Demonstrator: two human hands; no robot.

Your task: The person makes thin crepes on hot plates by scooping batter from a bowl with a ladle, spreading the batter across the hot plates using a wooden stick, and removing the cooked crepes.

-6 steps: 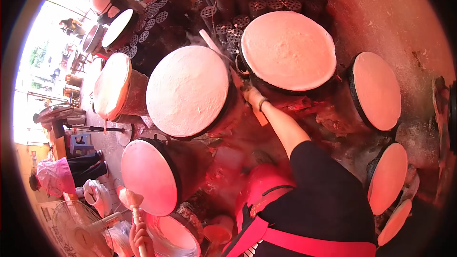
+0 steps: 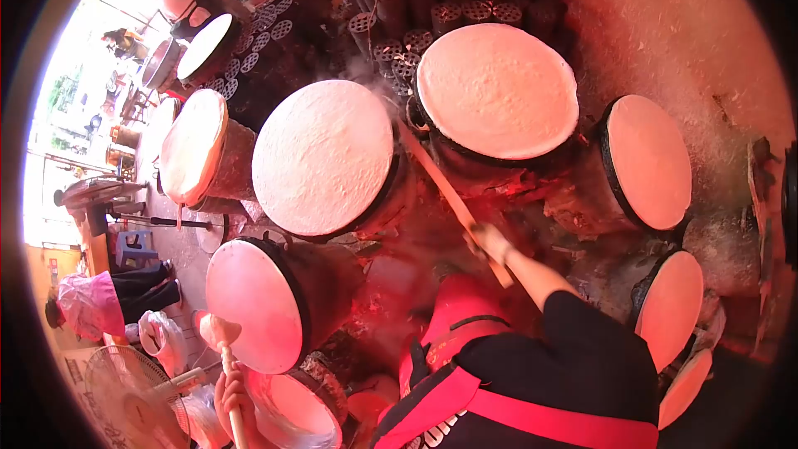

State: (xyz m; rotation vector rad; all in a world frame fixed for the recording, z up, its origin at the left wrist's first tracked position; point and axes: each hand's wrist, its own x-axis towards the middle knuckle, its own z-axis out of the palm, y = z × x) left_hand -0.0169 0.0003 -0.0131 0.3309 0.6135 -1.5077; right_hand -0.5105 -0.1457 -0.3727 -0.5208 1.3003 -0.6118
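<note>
My right hand (image 2: 489,243) is closed round a long flat wooden stick (image 2: 442,181). The stick's far end lies between two round griddles on stands. One griddle (image 2: 322,158) on the left and another (image 2: 497,91) on the right are each covered by a pale, bumpy sheet of batter. At the lower left, my left hand (image 2: 236,399) grips the pale handle of a ladle (image 2: 219,331), whose bowl is coated with batter. Its bowl is close to a smoother batter-covered griddle (image 2: 256,306). Beneath that, a wide basin (image 2: 295,411) of pale batter is partly hidden.
More coated griddles (image 2: 648,162) curve round on the right. Perforated briquettes (image 2: 457,12) are stacked at the back, with steam near them. A standing fan (image 2: 137,399), a lined bucket (image 2: 162,341) and a person in pink (image 2: 87,303) are at left.
My right hand has drawn the wooden stick back toward my body and to the right. Its far end has come down between the griddles. My left hand keeps the ladle nearly in place.
</note>
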